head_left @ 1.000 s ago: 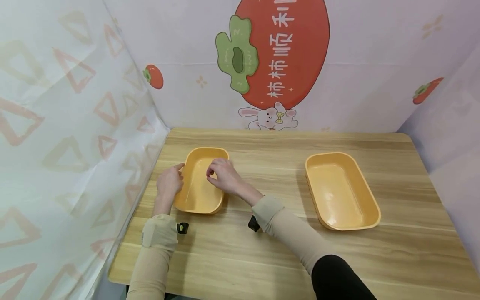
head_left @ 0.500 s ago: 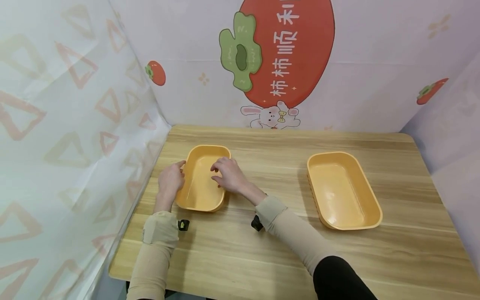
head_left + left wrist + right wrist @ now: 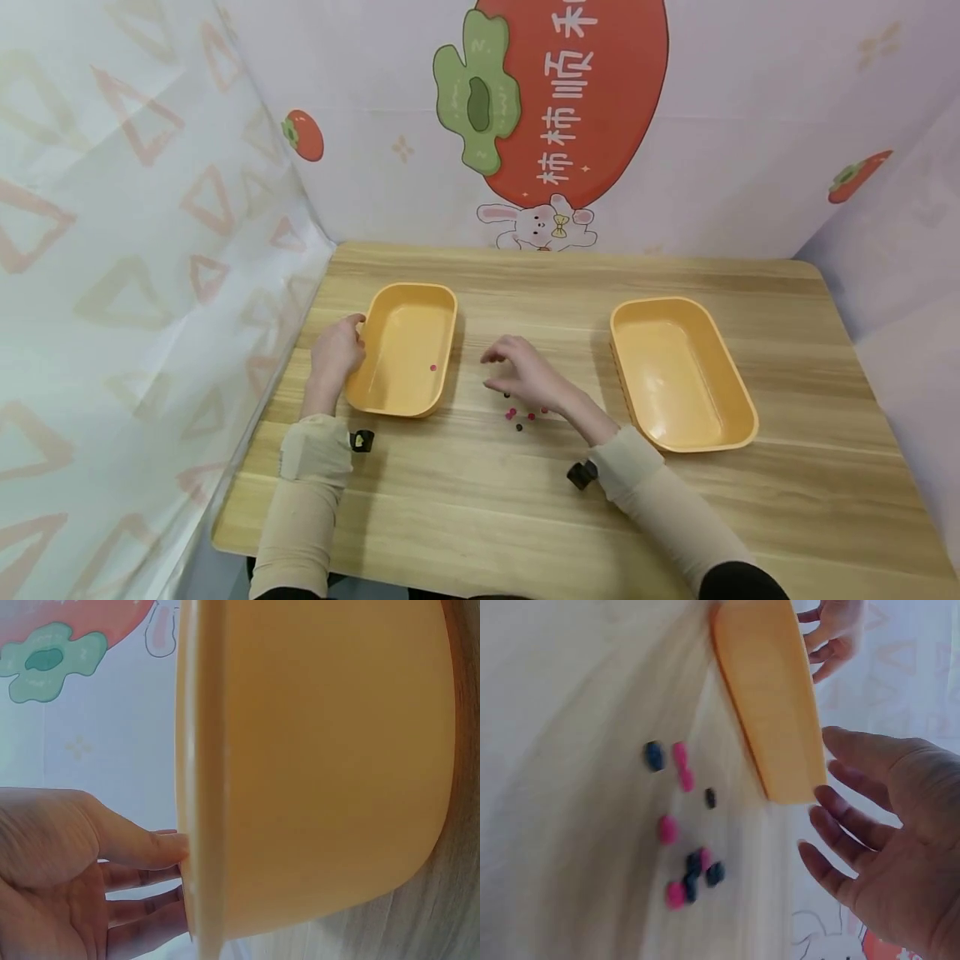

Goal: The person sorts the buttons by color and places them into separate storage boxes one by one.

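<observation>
My left hand holds the left rim of a yellow plastic basket, thumb at the rim and fingertips hidden behind it. One small pink bead-like piece lies inside that basket near its right wall. To the right, my right hand hovers over the table with spread, slightly bent fingers and nothing between them. Below it several small pink bead-like pieces and black bead-like pieces lie scattered on the wood; the hand covers some of them in the head view.
A second, similar yellow basket stands at the right on the wooden table. Behind the table hangs a white backdrop with a printed persimmon and rabbit. A patterned sheet borders the left side.
My right hand has moved from over the left basket rightward to above the scattered pieces. A pink piece now shows in that basket. My left hand stays at the rim.
</observation>
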The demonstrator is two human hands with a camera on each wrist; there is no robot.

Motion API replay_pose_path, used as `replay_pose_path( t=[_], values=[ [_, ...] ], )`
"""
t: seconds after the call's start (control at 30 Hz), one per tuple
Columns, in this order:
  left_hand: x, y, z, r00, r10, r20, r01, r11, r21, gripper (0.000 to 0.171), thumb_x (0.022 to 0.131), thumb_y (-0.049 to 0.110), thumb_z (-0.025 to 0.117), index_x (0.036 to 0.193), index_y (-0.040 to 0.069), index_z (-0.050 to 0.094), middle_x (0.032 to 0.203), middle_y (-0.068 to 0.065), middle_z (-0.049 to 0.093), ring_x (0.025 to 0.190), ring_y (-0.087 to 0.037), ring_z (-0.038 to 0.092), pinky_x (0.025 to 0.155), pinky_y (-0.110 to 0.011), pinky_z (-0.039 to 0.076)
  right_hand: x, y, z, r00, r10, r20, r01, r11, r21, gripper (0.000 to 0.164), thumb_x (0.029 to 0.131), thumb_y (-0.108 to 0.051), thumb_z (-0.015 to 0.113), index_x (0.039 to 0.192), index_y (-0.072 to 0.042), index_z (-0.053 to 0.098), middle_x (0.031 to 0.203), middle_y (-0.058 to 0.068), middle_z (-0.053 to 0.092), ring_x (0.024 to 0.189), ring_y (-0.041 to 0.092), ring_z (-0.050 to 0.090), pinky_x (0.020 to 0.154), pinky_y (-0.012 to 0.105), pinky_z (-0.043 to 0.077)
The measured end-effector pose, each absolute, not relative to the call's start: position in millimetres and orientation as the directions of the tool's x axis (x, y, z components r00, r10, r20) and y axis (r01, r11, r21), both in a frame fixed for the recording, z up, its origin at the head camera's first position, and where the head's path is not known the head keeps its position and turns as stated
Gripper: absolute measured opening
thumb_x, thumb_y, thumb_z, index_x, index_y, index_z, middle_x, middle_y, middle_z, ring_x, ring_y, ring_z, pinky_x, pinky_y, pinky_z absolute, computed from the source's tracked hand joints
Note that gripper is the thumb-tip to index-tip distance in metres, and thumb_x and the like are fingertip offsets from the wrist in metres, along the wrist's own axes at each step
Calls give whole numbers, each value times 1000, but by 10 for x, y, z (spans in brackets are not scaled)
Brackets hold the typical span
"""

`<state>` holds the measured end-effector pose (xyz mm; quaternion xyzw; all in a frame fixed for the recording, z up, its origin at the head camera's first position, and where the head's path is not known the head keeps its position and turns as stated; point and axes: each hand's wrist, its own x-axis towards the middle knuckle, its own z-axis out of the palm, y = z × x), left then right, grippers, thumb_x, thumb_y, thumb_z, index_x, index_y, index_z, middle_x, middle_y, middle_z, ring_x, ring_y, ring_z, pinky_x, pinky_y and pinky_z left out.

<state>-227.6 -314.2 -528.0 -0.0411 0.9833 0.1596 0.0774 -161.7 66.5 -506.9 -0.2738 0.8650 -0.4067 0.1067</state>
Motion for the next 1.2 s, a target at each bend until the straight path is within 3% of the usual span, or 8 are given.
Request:
replay_pose_path(
  t=[0.13,0.3,0.37,0.43,0.57,0.8,0.87,1.2],
  values=[
    [-2095,-2910,-4861,-968,-39,-247,-123,935,334,54,104,0,59,158,-2,52,128,-28,73,112,-45,71,89,-59,59,-1481,857,-5162,-796,-605,-7,-414,552,-724,30,97,-10,84,125,0,76,120,14,74,113,30,67,100,46,58],
    [-1939,-2810,-4720,-976,-32,-217,-104,939,327,52,105,-1,55,157,-5,51,128,-30,72,112,-46,71,90,-58,60,-1485,994,-5651,-773,-631,64,-481,518,-707,22,95,-20,88,112,-10,80,103,0,74,92,12,61,82,31,52],
    [-1905,-2803,-4709,-977,-37,-211,-106,938,330,53,106,0,55,158,-4,51,128,-29,73,111,-45,72,89,-58,60,-1497,1034,-5811,-756,-645,114,-530,500,-685,22,95,-28,89,110,-13,81,100,-3,73,89,9,58,82,31,49],
    [-1892,-2801,-4702,-976,-35,-215,-105,940,325,53,106,1,55,158,-3,51,129,-29,73,112,-45,72,89,-59,60,-1430,1027,-5671,-756,-647,100,-529,513,-676,19,95,-24,89,106,-10,82,99,1,75,89,13,60,86,37,50],
    [-1909,-2823,-4719,-977,-30,-210,-98,941,324,53,106,2,57,158,-2,52,131,-28,73,114,-45,73,89,-59,60,-1339,975,-5439,-778,-627,30,-482,567,-668,9,93,-15,90,95,-13,81,93,-1,74,88,13,62,92,41,46],
    [-1968,-2920,-4844,-981,-15,-192,-81,936,343,52,106,5,61,158,3,54,131,-25,74,111,-42,74,83,-52,61,-1339,952,-5480,-780,-625,30,-467,550,-692,12,93,-9,88,86,-13,79,87,-2,73,84,9,64,81,28,54],
    [-1948,-2912,-4839,-983,-17,-180,-80,933,350,52,106,5,60,158,2,54,131,-26,75,111,-42,74,84,-53,61,-1337,949,-5502,-779,-625,39,-469,542,-697,13,93,-9,89,86,-14,79,87,-3,73,83,7,64,83,27,52],
    [-1875,-2807,-4744,-986,-31,-166,-86,937,339,52,107,3,56,159,-2,51,130,-29,73,110,-44,72,84,-56,60,-1320,922,-5542,-766,-636,96,-522,526,-671,16,91,-10,90,83,-18,79,84,-8,73,82,6,64,92,38,45]
  ],
)
